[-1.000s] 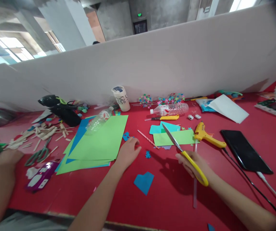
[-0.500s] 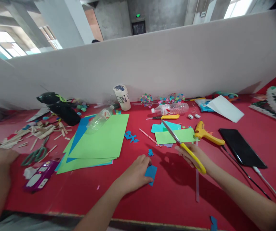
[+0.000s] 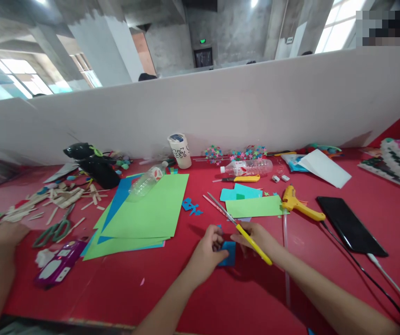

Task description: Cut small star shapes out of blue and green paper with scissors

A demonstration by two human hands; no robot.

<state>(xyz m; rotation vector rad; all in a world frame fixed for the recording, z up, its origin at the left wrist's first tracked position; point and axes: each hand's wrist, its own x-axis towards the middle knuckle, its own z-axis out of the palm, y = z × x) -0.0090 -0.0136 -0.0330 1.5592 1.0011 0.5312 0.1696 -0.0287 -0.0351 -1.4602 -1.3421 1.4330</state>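
My left hand (image 3: 206,249) pinches a small blue paper piece (image 3: 229,256) between thumb and curled fingers, low over the red table (image 3: 241,302). Close by on the right, my right hand (image 3: 261,239) holds yellow-handled scissors (image 3: 255,245). Their blades point up and away to the left, past a striped straw. Right fingertips come close to the paper's upper right edge; whether they touch it I cannot tell. Beyond the hands lie blue paper scraps (image 3: 192,206) and a light green paper strip (image 3: 254,206) over turquoise paper.
Green and blue sheets (image 3: 147,214) lie left under a plastic bottle (image 3: 149,180). On the right are a yellow glue gun (image 3: 299,204) and a cabled phone (image 3: 351,225). Another person's hand (image 3: 4,235) is at far left, near green-handled scissors (image 3: 55,230) and a purple device (image 3: 62,263).
My right hand has moved left with the scissors, close to my left hand. The left hand has shifted slightly right with the blue paper. The camera view has tilted up.
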